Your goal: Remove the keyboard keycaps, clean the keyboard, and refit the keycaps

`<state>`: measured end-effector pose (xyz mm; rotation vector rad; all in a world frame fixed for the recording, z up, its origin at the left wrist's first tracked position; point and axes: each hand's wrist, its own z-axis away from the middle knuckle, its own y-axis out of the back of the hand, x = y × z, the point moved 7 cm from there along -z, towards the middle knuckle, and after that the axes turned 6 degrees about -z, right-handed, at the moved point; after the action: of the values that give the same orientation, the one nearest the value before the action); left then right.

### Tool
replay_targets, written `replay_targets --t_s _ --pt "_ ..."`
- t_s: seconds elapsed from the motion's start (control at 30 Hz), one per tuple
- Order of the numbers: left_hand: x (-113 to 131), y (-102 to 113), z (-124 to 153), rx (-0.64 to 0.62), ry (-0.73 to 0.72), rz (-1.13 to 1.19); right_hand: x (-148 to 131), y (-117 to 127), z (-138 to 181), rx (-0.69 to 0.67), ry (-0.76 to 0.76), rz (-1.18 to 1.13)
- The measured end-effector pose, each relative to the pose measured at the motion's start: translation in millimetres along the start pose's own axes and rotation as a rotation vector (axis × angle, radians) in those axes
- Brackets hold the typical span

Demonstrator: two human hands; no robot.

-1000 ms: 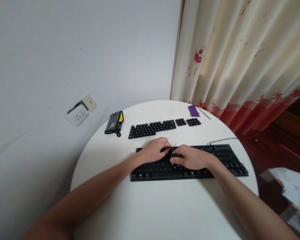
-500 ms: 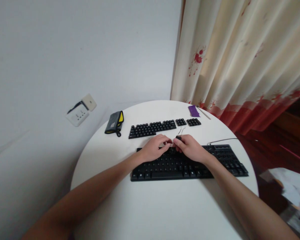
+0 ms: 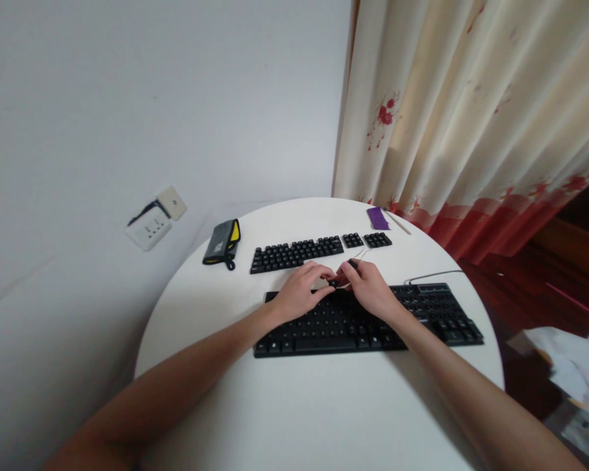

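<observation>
Both hands are met over the far edge of the black keyboard [image 3: 422, 314], and their fingers cover what lies between them. The left hand [image 3: 300, 292] is curled, its grip pinched on a small dark piece [image 3: 332, 282] held just above the keyboard's top row. The piece is too small for it to be told whether it is a keycap. The right hand [image 3: 372, 289] is closed with its grip pressed together around a wire tool [image 3: 354, 263]. Only a dark tip and a faint trace of thin wire are seen above the fingers, and the rest is hidden in the hand. The middle of the keyboard is covered by both wrists, and both forearms are cut off at the bottom edge. A thin cable [image 3: 432, 275] is run from the keyboard's right end toward the desk [image 3: 324, 412] rim. Behind the hands, a long block of black keys [image 3: 297, 252] and two smaller blocks [image 3: 352, 240] [image 3: 377, 239] are laid in a row. Whether these are loose caps or a board cannot be told. A grey-and-yellow pouch [image 3: 220, 242] is placed to their left. A purple item [image 3: 377, 218] and a thin stick [image 3: 397, 222] are set by the curtain [image 3: 471, 118]. A wall socket [image 3: 150, 229] is noted at left, and blurred papers [image 3: 569, 366] at lower right.
</observation>
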<state>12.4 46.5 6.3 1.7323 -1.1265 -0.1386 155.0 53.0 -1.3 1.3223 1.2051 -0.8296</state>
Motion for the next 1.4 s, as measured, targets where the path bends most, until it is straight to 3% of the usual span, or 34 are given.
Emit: replay_targets --t_s 0.2,0.43,0.8,1.4 --pt "12.7 -0.1 -0.1 -0.046 -0.134 -0.323 6.3 -4.0 0.6 0.012 -0.034 -0.042" --pt "19.9 2.6 0.6 -0.018 -0.2 -0.444 -3.8 -0.4 1.9 0.053 0.053 0.077" --pt "18.4 1.6 1.0 -0.006 -0.233 -0.388 -7.3 -4.8 5.3 0.04 0.124 0.229" --pt "24.1 0.4 4.4 -0.056 -0.381 -0.31 8.0 -0.1 -1.8 0.085 -0.017 0.013"
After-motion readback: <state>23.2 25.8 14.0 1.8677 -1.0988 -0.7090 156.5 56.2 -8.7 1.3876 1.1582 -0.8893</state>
